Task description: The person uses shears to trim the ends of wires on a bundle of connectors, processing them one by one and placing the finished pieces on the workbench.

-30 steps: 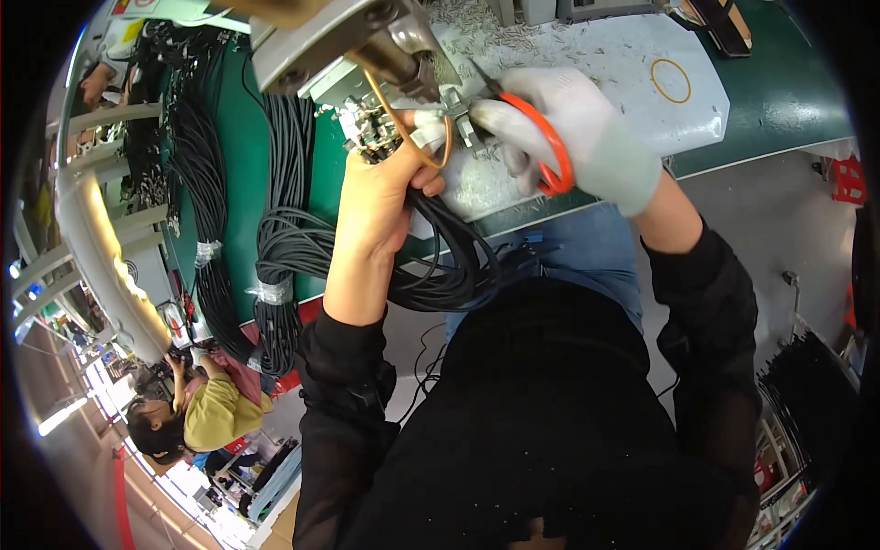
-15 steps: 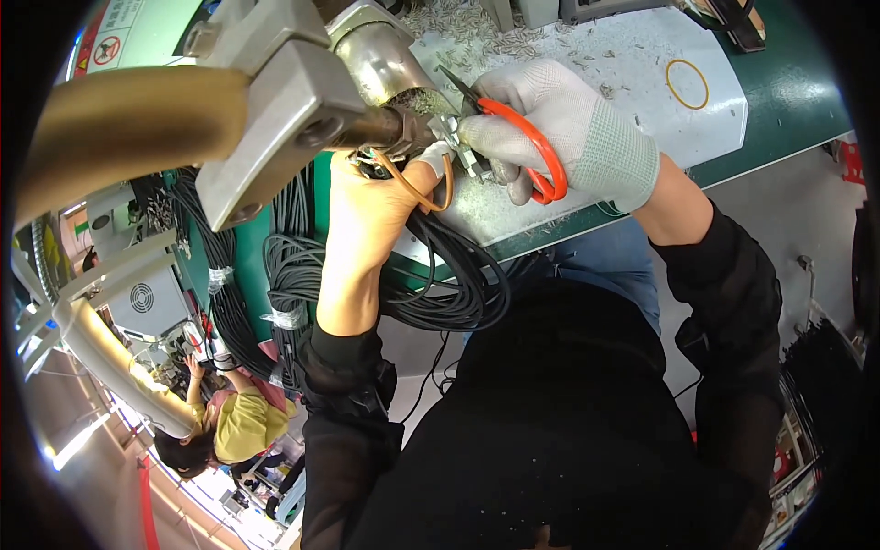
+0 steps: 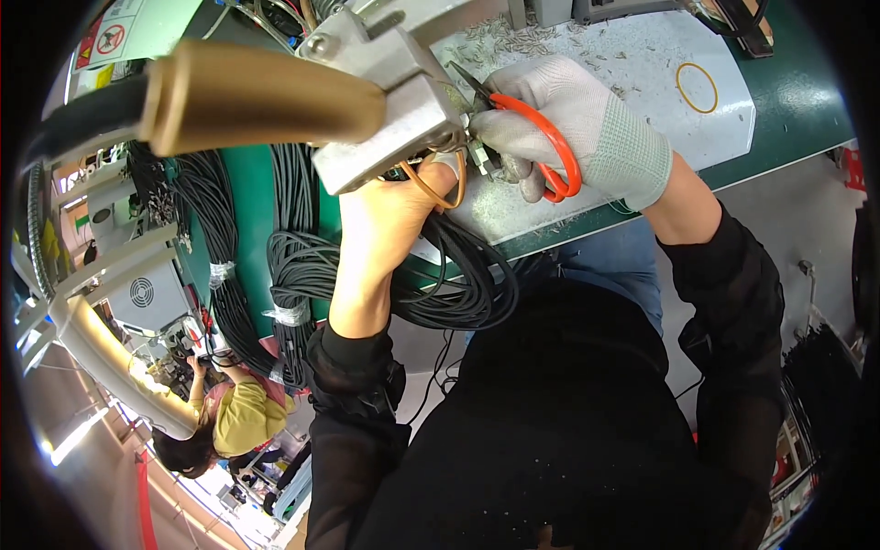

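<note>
My bare left hand (image 3: 380, 225), a white cover on its thumb, is closed near a coil of black cable (image 3: 486, 289) that hangs below it. Its fingertips and the cable ends disappear behind a grey metal clamp block (image 3: 390, 133). A brown band-like loop (image 3: 462, 179) sits by the thumb. In a white knit glove, my right hand (image 3: 573, 110) keeps red-handled scissors (image 3: 561, 147) hooked in its grip, the dark blades pointing up and left. Its fingertips pinch at small silvery metal pieces (image 3: 479, 158) right beside the left thumb.
A blurred gold-brown cylinder (image 3: 266, 96) runs into the clamp block. Small metal scraps (image 3: 513, 38) and a yellow rubber band (image 3: 697, 87) lie on the pale sheet (image 3: 715, 133) over the green table. Tied black cable bundles (image 3: 298, 247) lie left. A person in yellow (image 3: 243, 412) works farther off.
The clamp block and cylinder appear farther right, now covering the metal nozzle and the left fingertips. Both hands have shifted slightly right in the view, with their grips unchanged.
</note>
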The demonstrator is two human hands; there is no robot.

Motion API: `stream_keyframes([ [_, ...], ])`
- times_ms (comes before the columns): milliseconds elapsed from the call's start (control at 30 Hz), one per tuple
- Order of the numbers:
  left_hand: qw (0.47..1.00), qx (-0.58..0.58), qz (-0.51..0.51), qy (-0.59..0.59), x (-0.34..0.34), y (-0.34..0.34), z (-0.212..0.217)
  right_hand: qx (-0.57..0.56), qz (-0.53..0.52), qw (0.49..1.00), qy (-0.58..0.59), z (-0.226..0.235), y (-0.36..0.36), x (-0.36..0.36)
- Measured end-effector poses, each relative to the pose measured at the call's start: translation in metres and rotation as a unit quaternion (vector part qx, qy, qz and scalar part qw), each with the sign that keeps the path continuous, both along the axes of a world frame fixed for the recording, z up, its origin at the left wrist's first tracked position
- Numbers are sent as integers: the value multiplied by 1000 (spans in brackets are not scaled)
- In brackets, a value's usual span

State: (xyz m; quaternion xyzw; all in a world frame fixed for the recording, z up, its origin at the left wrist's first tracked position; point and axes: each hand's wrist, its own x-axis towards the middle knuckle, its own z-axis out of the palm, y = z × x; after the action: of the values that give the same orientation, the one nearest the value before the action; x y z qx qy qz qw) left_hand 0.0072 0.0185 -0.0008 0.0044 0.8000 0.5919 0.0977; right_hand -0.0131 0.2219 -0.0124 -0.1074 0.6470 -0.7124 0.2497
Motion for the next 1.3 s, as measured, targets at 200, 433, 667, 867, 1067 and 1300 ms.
stream_keyframes([
  [200,990,80,-50,-108,-2,-7,3,46,-15,999,-1,5,-1,7],
  [433,973,211,60,-78,47,-18,10,180,-111,977,14,35,50,52],
  [667,945,248,-122,-174,83,7,36,194,-61,951,232,65,10,97],
  [867,934,300,-114,-159,95,6,37,83,-97,985,114,64,7,111],
  [1067,937,253,-149,-190,92,14,43,186,-65,855,480,45,25,117],
  [1300,974,142,-176,17,108,36,36,11,-38,996,-82,58,45,121],
])
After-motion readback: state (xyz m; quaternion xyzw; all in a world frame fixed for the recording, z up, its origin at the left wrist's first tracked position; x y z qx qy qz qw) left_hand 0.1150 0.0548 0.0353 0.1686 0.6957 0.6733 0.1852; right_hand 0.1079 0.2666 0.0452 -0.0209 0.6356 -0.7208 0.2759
